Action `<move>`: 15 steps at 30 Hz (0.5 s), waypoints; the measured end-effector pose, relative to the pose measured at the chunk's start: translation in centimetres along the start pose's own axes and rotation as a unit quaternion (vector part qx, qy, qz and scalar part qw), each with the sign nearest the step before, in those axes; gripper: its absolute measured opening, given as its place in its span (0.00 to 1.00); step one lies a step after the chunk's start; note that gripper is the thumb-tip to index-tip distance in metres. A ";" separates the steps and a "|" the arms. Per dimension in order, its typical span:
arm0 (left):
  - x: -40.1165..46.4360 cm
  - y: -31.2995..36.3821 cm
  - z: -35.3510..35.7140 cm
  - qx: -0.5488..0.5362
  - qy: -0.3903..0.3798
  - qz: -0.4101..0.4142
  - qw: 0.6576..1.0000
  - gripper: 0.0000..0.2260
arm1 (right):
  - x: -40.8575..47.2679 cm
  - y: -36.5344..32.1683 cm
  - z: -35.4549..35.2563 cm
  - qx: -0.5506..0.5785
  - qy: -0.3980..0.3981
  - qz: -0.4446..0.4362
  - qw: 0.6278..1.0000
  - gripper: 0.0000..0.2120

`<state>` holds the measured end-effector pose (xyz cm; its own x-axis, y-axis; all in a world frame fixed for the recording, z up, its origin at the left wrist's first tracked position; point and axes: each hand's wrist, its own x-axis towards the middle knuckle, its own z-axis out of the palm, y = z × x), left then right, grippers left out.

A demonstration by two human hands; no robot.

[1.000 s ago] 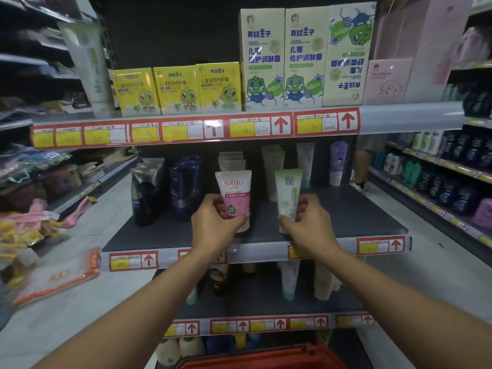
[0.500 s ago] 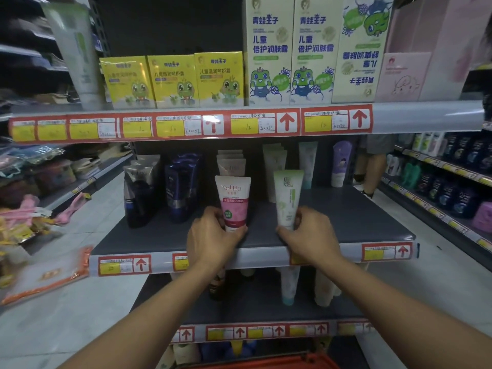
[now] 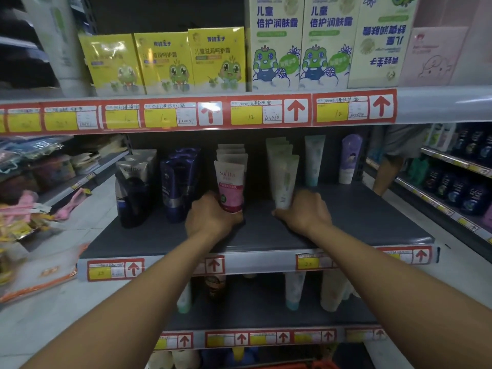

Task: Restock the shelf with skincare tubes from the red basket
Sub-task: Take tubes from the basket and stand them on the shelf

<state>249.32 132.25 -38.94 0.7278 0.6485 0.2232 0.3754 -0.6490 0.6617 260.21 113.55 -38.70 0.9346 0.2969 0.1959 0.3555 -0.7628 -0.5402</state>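
Note:
My left hand (image 3: pixel 210 218) grips the base of a white and pink tube (image 3: pixel 229 186) that stands cap down on the dark middle shelf (image 3: pixel 359 219), right in front of a row of like tubes. My right hand (image 3: pixel 304 213) holds the base of a pale green tube (image 3: pixel 283 179), upright before its own row of green tubes. Both arms reach deep over the shelf's front edge. A sliver of the red basket (image 3: pixel 323 365) shows at the bottom edge.
Dark tubes (image 3: pixel 133 187) and blue tubes (image 3: pixel 178 185) stand left of my hands; a teal tube (image 3: pixel 314 159) and a purple one (image 3: pixel 350 158) stand at the back right. Boxes fill the shelf above. A person's legs (image 3: pixel 386 166) show in the right aisle.
Both hands have pushed their tubes from the shelf's front edge back toward the rows behind. The camera has moved closer and the basket has nearly left the view.

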 end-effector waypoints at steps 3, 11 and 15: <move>0.5 -0.5 0.6 -0.023 0.007 0.021 0.999 0.25 | 0.8 0.0 0.6 0.012 0.008 -0.004 1.000 0.30; 1.6 -1.5 1.8 -0.077 0.016 0.050 0.996 0.17 | 1.0 0.7 1.6 0.053 0.016 -0.033 0.998 0.31; 1.9 -2.0 2.0 -0.075 0.004 0.055 0.996 0.16 | 1.0 0.8 1.6 0.050 0.016 -0.045 0.998 0.27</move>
<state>251.12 133.99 -41.30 0.7550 0.5804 0.3051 0.2039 -0.6500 0.7321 261.42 114.15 -40.25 0.8991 0.3418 0.2736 0.4373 -0.6717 -0.5980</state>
